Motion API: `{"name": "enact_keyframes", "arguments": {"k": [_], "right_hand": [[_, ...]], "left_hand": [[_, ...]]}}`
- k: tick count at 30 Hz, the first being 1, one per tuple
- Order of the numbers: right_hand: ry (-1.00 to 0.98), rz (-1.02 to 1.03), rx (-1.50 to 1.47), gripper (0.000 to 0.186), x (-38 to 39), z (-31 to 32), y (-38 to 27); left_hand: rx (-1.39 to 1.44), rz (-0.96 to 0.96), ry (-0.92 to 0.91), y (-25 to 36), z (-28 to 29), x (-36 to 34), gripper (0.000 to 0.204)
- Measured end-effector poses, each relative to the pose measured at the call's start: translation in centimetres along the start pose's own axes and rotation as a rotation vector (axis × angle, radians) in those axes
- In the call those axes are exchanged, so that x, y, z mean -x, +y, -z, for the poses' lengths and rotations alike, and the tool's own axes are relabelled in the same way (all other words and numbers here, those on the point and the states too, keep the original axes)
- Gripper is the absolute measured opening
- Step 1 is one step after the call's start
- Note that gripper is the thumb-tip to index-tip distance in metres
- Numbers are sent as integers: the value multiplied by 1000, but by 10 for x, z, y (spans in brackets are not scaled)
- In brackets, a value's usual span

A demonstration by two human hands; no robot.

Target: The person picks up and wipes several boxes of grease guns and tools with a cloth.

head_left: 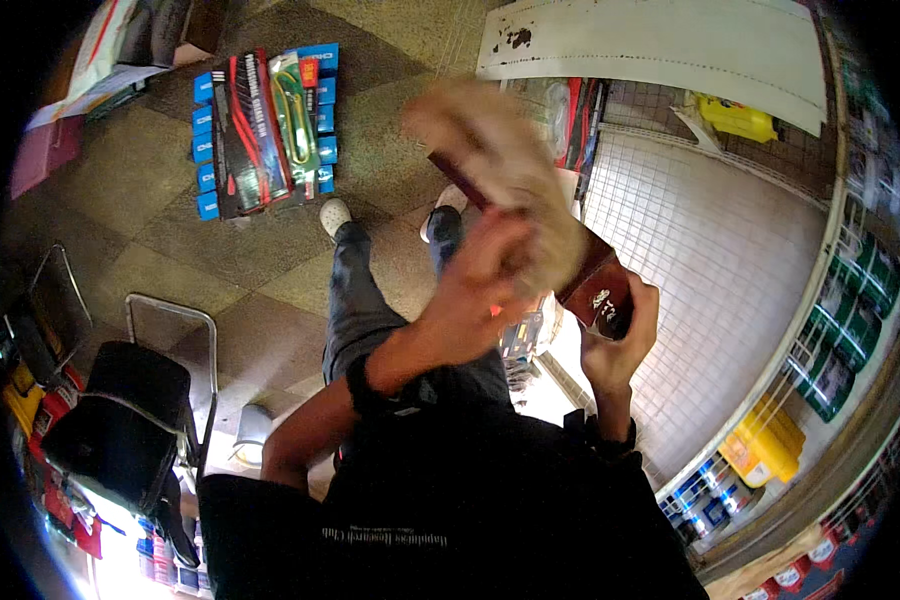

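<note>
While the right hand (615,335) grips the lower end of a dark red box (595,285), fingers curled round it, the left hand (475,295) is raised w/ a blurred pale cloth (500,160) pressed over the box top. Both held at chest height, above a white wire shelf (710,270). Floor by the feet: blue packs (265,130).

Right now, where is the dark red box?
In the head view, the dark red box sits right of centre, gripped by the right hand, with the left hand beside it, above the white wire shelf.
</note>
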State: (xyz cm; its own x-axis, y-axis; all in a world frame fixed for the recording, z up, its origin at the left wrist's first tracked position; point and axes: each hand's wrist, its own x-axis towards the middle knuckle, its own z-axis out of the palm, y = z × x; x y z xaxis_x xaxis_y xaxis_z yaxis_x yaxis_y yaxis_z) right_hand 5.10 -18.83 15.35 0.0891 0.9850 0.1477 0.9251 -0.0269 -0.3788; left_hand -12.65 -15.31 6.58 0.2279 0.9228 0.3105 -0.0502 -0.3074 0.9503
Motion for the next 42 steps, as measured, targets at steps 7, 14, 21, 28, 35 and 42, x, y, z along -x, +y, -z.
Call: {"name": "enact_keyframes", "arguments": {"k": [7, 14, 21, 28, 35, 42], "right_hand": [[83, -94, -167, 62, 12, 79, -67], [213, 123, -65, 43, 6, 109, -82], [255, -71, -70, 64, 21, 140, -78], [315, -12, -1, 58, 17, 199, -106], [467, -223, -300, 57, 32, 311, -127], [514, -256, -522, 70, 30, 315, -68]], "left_hand": [[-292, -370, -79, 40, 41, -36, 21], [-97, -235, -78, 76, 22, -30, 22], [-84, -253, -179, 110, 6, -66, 31], [241, 478, 73, -69, 1, -32, 47], [1240, 648, 294, -31, -5, -68, 48], [1403, 652, 64, 49, 42, -76, 47]]}}
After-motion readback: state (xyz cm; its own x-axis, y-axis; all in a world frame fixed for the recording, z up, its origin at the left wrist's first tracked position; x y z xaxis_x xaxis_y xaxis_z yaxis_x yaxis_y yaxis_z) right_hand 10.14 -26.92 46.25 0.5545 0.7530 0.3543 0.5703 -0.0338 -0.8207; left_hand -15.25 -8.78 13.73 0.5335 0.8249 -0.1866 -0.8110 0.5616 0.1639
